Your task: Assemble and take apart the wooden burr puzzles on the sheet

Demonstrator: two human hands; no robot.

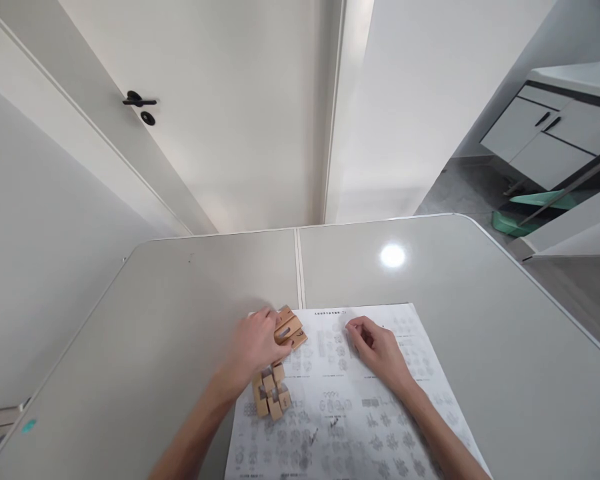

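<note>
My left hand (257, 340) is at the upper left of a printed sheet, its thumb and fingers closed around several notched wooden puzzle pieces (291, 328) that lie side by side. Motion blurs the back of this hand. Just below it, a cluster of interlocked wooden puzzle pieces (273, 393) sits on the left edge of the printed sheet (350, 400). Over the sheet's upper right part rests my right hand (377, 347), fingers curled in and thumb close to the index finger. Nothing shows between those fingers.
The sheet lies on a glossy grey table (180, 307) with a central seam. Beyond the far edge are a white door (240, 120) with a black handle (139, 101) and a white wall. To the right stand a white cabinet (545, 133) and a green bin (513, 225) on the floor.
</note>
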